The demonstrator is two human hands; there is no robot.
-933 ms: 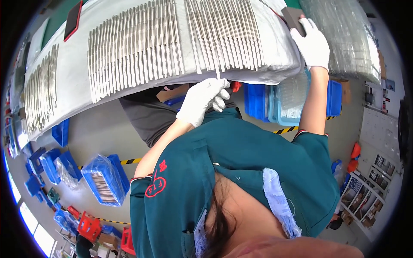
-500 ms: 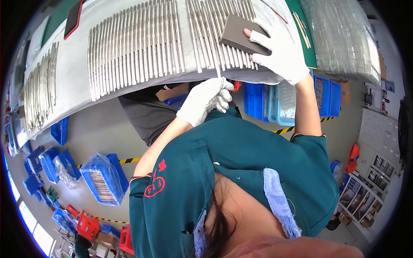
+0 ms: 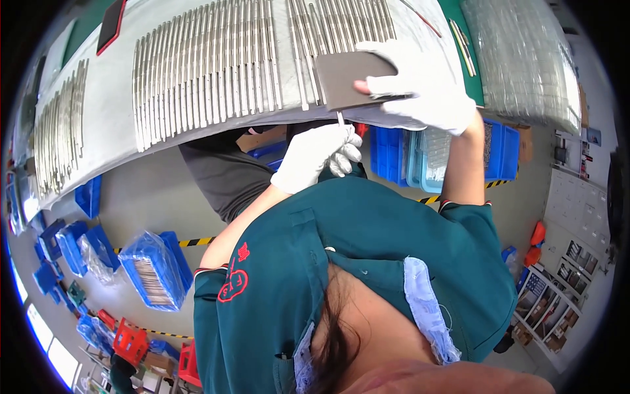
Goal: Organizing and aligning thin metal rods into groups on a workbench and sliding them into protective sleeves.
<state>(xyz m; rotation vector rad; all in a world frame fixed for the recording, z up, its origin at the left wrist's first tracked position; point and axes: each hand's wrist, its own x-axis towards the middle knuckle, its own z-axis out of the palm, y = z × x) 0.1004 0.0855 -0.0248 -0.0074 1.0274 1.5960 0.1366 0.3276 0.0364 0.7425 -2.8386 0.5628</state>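
Note:
A slim metal rod (image 3: 340, 118) is pinched at its near end in my gloved left hand (image 3: 314, 157), just off the table's front edge. My right hand (image 3: 423, 88), in a white glove with bare fingertips showing, grips a flat grey-brown block (image 3: 348, 79), perhaps an abrasive pad. The block lies over the rod and hides most of it. Beneath and beyond the block are several more metal rods (image 3: 354, 29) side by side. Left of them a larger row of similar rods (image 3: 207, 72) covers the cloth, and a shorter row (image 3: 60, 131) lies at the far left.
The light cloth-covered table (image 3: 108, 98) ends just before my body. A red-edged phone (image 3: 111, 26) lies at the back left. Clear plastic packaging (image 3: 518, 62) and a few thin sticks (image 3: 462, 47) are at right. Blue bins (image 3: 388, 154) stand below the table edge.
My right hand has brought the block nearer and slightly left, turning it, so that it covers the rod almost to the table edge. My left hand stays nearly in place on the rod.

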